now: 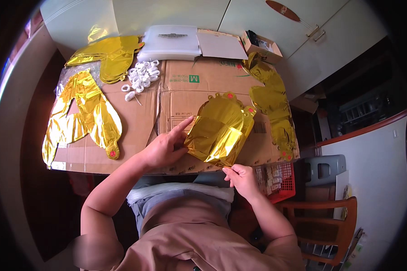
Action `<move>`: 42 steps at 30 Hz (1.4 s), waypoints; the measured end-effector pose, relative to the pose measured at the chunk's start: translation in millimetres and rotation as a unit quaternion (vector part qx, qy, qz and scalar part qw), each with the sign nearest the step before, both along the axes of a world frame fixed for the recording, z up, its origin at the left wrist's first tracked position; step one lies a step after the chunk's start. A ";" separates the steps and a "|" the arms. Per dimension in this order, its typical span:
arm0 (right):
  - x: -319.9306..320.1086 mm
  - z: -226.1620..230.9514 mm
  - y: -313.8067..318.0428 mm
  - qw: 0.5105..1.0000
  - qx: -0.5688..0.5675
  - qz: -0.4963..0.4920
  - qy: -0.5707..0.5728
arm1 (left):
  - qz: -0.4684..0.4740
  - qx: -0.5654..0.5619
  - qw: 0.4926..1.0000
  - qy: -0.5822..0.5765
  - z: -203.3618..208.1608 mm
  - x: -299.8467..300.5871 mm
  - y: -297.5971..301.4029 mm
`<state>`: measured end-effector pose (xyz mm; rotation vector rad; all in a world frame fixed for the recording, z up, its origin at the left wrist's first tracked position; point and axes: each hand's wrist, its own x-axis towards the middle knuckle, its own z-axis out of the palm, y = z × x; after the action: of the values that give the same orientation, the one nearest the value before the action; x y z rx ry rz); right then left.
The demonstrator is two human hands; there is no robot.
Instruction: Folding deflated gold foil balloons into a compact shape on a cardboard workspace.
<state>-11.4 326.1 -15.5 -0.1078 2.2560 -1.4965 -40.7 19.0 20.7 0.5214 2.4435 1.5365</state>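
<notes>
A gold foil balloon (221, 128), flat and folded, lies near the front edge of the cardboard-covered table, with scalloped edges and small red spots at its far end. My right hand (241, 178) pinches its near corner between thumb and fingers, just at the table edge. At the balloon's left side is my left hand (165, 147), its index finger stretched along the edge and the thumb apart; the remaining fingers are partly hidden. Another flat gold foil balloon (83, 106) lies on the left, and more gold foil balloons (269, 97) are spread along the right side.
Further gold foil (115, 56) lies at the far left beside a pile of small white string coils (144, 74). Clear plastic bags (169, 40) and a small open box (262, 47) stand at the back. A red crate (285, 180) and wooden chair (321, 203) are at lower right.
</notes>
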 end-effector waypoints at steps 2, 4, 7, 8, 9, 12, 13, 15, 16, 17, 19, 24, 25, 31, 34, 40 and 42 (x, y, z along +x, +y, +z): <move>7.9 1.3 -8.0 0.998 -0.046 -0.034 0.023 | -0.001 0.014 1.000 -0.011 1.1 1.0 -0.6; 11.4 1.5 -12.0 0.993 -0.097 -0.068 0.027 | 0.000 0.038 0.999 -0.018 -0.4 0.4 -0.3; 14.0 -2.6 -12.9 0.984 -0.145 -0.100 0.010 | -0.001 0.080 0.996 -0.030 -11.5 -0.7 -1.1; 14.2 -5.9 -13.1 0.985 -0.141 -0.096 0.011 | -0.004 0.085 0.996 -0.035 -14.2 -0.8 -2.7; 13.8 -7.8 -13.5 0.986 -0.136 -0.092 0.012 | -0.007 0.090 0.995 -0.039 -16.3 -1.8 -3.4; 16.2 -8.7 -15.4 0.989 -0.104 -0.094 0.038 | -0.013 0.110 0.993 -0.041 -19.4 -2.6 -2.5; 16.3 -9.0 -15.7 0.990 -0.100 -0.094 0.040 | -0.012 0.127 0.991 -0.042 -21.2 -2.3 -2.1; 16.4 -8.9 -16.2 0.990 -0.094 -0.094 0.046 | -0.013 0.162 0.986 -0.045 -24.8 -1.7 -0.5; 16.7 -7.4 -16.8 0.990 -0.087 -0.098 0.048 | -0.002 0.162 0.986 -0.049 -26.0 -0.9 -0.4; 17.3 -5.0 -17.8 0.990 -0.080 -0.102 0.049 | 0.010 0.162 0.985 -0.054 -27.3 0.4 -0.8; 19.5 -6.0 -19.0 0.987 -0.073 -0.119 0.084 | 0.025 0.173 0.983 -0.053 -30.3 2.2 1.4; 23.6 -10.4 -23.4 0.974 0.002 -0.114 0.198 | 0.065 0.184 0.978 -0.074 -24.7 14.0 11.9; 24.3 -7.6 -24.5 0.972 0.031 -0.100 0.211 | 0.072 0.190 0.976 -0.073 -25.3 16.6 14.1; 14.8 8.7 -26.3 0.943 0.031 -0.064 0.324 | 0.090 0.262 0.958 -0.067 -29.9 25.5 17.0; 6.5 12.6 -21.1 0.909 0.052 -0.009 0.413 | 0.078 0.319 0.942 -0.077 -28.5 28.9 16.1; 4.8 11.2 -17.7 0.867 0.075 0.060 0.489 | 0.066 0.107 0.992 -0.030 -32.6 43.6 -3.3; 4.7 1.7 -18.1 0.866 0.073 0.065 0.490 | 0.050 0.006 0.998 0.038 -25.0 41.7 -7.2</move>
<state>-6.7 308.0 -13.8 -1.1913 3.0025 -1.3314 1.0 11.8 -4.2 0.4767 2.5546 1.5996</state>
